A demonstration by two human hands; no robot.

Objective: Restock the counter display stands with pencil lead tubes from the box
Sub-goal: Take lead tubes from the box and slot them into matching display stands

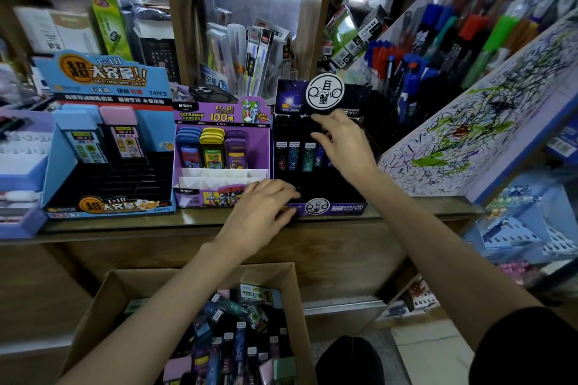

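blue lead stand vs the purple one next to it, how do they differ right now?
The blue stand is wider, with a taller header, than the purple stand. The blue stand holds two tubes, blue-capped and pink-capped, at the back; the purple stand holds three columns: blue, yellow, purple. The blue stand's bare tiers are black, the purple stand's white. Both sit on the counter with front rows unfilled.

Three display stands (219,150) side by side on counter (187,228), box (103,306) below.
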